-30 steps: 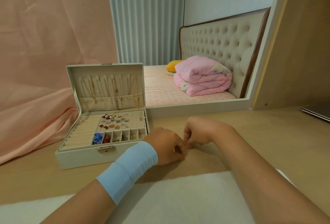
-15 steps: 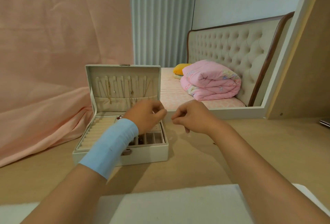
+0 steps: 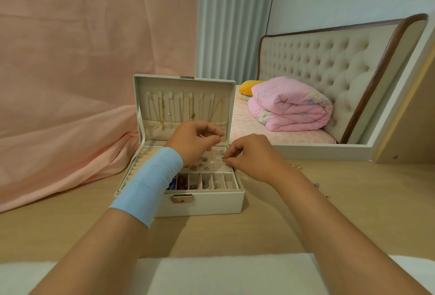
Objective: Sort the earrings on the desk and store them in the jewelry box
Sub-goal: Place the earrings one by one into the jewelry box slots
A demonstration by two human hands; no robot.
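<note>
Seemingly a small silvery earring (image 3: 226,158) is pinched by the right hand (image 3: 254,156) at the right edge of the stud panel (image 3: 213,161) in the open jewelry box (image 3: 207,203), while a thin pin (image 3: 200,135) is nipped by the curled left hand (image 3: 195,140) just above it. Its post is best lined up square over a free hole and pressed in gently; loose earrings (image 3: 297,166) are left on the desk (image 3: 259,229).

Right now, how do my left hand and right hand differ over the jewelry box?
The left hand is higher, in front of the lid pocket; the right hand is lower, at the right edge of the stud panel. The left wrist wears a light blue band; the right wrist is bare. The left pinches a thin pale piece, the right a small earring. Both curl fingers over the open jewelry box.
</note>
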